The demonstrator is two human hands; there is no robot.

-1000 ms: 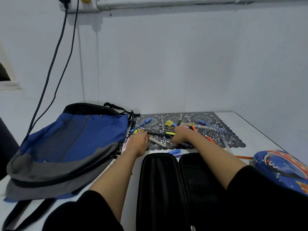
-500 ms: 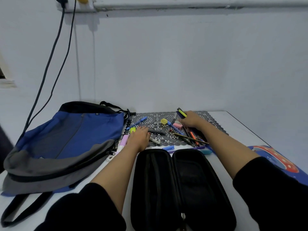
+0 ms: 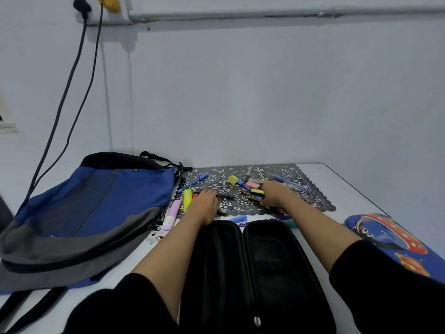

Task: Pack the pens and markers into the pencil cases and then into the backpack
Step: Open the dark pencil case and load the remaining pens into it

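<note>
the right hand (image 3: 273,195) has been brought back down from the far side of the mat (image 3: 320,203) to its near edge, and a bunch of pens (image 3: 252,197) is now held low against the lace. its fingers are seen curled round that bunch, with tips poking out on the left and more stems trailing out under the wrist. the left hand (image 3: 204,206) has hardly been moved: it is laid flat, fingers stretched out and relaxed, over a few loose pens just beside the yellow highlighter (image 3: 187,197). nothing is pinched there.

the black pencil case (image 3: 277,273) is spread open right below both hands, touching the near rim of the mat. its inside is dark, and no coloured barrel can be made out in it. so the gathering looks nearly done on the right side, and a short pull toward the case seems all that is needed for the first load.

plenty is left scattered on the mat. the blue pencil case (image 3: 390,239) is lying shut on the table (image 3: 349,189) at the right, and the backpack (image 3: 108,201) is lying flat on the left, untouched.
</note>
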